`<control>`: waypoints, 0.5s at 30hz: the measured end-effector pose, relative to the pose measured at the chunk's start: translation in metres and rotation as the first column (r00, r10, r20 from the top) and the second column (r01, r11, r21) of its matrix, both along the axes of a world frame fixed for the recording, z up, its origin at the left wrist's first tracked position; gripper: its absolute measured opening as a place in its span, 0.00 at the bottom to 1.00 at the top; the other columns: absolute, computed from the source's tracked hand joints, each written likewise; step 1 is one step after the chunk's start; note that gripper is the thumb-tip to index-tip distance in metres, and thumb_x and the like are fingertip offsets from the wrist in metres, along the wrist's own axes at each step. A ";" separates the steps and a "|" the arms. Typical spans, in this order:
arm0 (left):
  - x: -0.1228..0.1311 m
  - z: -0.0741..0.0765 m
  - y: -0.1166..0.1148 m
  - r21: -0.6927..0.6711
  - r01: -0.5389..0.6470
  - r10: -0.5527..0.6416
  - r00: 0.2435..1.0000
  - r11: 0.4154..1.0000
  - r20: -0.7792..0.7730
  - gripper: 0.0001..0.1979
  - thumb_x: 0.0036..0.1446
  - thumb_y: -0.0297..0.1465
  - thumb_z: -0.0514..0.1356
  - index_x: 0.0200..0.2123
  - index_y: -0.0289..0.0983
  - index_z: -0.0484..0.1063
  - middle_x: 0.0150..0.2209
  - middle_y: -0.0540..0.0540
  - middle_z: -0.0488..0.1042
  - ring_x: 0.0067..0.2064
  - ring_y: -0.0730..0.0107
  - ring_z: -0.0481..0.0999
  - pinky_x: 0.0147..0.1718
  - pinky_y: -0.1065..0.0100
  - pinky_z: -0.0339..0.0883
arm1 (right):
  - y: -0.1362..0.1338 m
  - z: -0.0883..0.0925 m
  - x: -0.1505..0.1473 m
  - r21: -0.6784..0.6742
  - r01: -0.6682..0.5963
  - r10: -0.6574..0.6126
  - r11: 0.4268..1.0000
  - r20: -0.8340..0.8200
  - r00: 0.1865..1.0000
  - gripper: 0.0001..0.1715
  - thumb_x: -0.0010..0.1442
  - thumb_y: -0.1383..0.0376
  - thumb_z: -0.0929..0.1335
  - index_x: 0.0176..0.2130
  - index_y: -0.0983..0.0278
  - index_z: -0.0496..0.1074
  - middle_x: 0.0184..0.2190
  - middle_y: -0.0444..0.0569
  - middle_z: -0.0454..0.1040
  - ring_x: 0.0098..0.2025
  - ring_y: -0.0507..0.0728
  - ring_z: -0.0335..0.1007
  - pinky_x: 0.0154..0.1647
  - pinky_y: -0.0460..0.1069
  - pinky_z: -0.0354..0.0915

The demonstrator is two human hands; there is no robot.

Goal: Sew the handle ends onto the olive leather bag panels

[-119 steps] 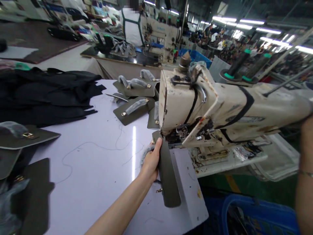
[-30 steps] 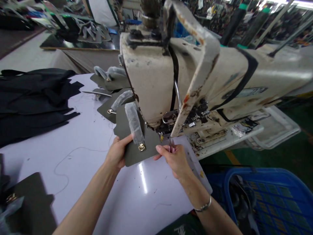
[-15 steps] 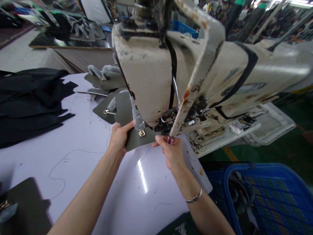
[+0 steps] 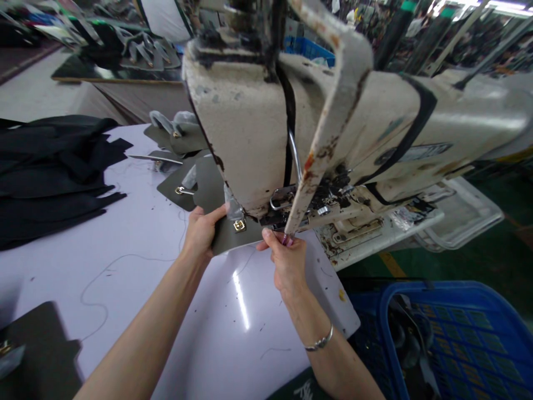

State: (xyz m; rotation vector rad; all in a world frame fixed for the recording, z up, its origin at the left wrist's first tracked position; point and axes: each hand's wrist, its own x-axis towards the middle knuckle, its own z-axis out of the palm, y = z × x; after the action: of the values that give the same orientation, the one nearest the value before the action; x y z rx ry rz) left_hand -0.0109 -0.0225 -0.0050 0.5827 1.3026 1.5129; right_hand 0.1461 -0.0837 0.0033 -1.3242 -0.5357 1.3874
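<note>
Fluorescent tubes [image 4: 510, 8] glow over a workshop's cluttered far end, blurred at upper right. Beyond a white desk [image 4: 137, 233] streaked with glare, greyish cloth [image 4: 125, 103] hangs below a dark-topped table [image 4: 75, 71]; a yellow stripe [image 4: 392, 265] marks the green floor [image 4: 416, 264].

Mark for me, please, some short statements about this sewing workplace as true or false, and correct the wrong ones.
1. The left hand holds a grey-green panel. True.
2. The silver bracelet is worn on the left arm. False: the silver bracelet is on the right one.
3. Black fabric pieces lie on the white table. True.
4. The held panel's metal clasp is black. False: it is gold-coloured.
5. The right hand holds something pink. True.
</note>
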 end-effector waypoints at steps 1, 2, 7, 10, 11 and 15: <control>0.000 0.000 0.000 0.005 0.003 -0.003 1.000 1.000 0.001 0.20 0.41 0.31 0.76 0.38 0.32 0.78 0.41 0.45 0.84 0.37 0.60 0.83 0.38 0.61 0.81 | 0.000 0.000 0.000 -0.002 -0.002 0.002 1.000 0.006 1.000 0.19 0.49 0.55 0.78 0.19 0.65 0.76 0.18 0.50 0.76 0.23 0.52 0.66 0.25 0.47 0.57; 0.000 0.000 0.001 0.010 0.005 -0.005 1.000 1.000 0.001 0.20 0.41 0.31 0.77 0.38 0.32 0.78 0.41 0.45 0.84 0.37 0.60 0.83 0.39 0.61 0.81 | 0.001 0.000 -0.001 -0.003 -0.006 0.006 1.000 0.014 1.000 0.20 0.49 0.55 0.78 0.18 0.64 0.75 0.17 0.50 0.75 0.22 0.52 0.66 0.25 0.47 0.56; 0.002 -0.003 0.003 0.041 -0.029 0.030 0.999 0.999 -0.015 0.21 0.38 0.31 0.76 0.37 0.33 0.77 0.41 0.44 0.84 0.38 0.59 0.83 0.41 0.60 0.81 | 0.002 -0.002 -0.002 0.006 0.018 -0.018 1.000 0.026 0.999 0.21 0.50 0.55 0.77 0.17 0.65 0.74 0.16 0.47 0.73 0.20 0.50 0.62 0.25 0.47 0.55; 0.004 -0.004 0.002 0.044 -0.032 0.034 0.999 0.999 -0.041 0.19 0.38 0.32 0.76 0.35 0.34 0.76 0.40 0.43 0.84 0.39 0.57 0.84 0.42 0.58 0.81 | 0.000 -0.004 -0.003 0.026 0.030 -0.031 0.999 0.025 0.999 0.20 0.51 0.55 0.77 0.18 0.65 0.74 0.16 0.46 0.72 0.22 0.50 0.63 0.27 0.47 0.57; 0.004 -0.004 0.002 0.045 -0.036 0.038 0.998 0.998 -0.049 0.19 0.38 0.32 0.76 0.34 0.34 0.75 0.39 0.44 0.84 0.40 0.57 0.84 0.42 0.58 0.81 | -0.001 -0.005 -0.004 0.034 0.035 -0.037 0.999 0.035 0.999 0.21 0.51 0.55 0.77 0.18 0.65 0.74 0.16 0.46 0.72 0.22 0.51 0.64 0.28 0.47 0.58; 0.004 -0.005 0.002 0.056 -0.054 0.058 0.996 0.997 -0.071 0.18 0.38 0.32 0.75 0.31 0.35 0.74 0.34 0.45 0.83 0.41 0.55 0.84 0.42 0.58 0.81 | -0.007 -0.008 -0.009 0.083 0.045 -0.050 0.996 0.066 0.997 0.23 0.54 0.53 0.76 0.19 0.64 0.72 0.16 0.42 0.67 0.24 0.50 0.62 0.30 0.47 0.60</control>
State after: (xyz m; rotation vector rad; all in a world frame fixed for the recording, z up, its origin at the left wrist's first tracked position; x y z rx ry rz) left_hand -0.0068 -0.0207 -0.0100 0.6457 1.3468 1.5905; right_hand 0.1374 -0.0903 -0.0052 -1.3134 -0.5972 1.2721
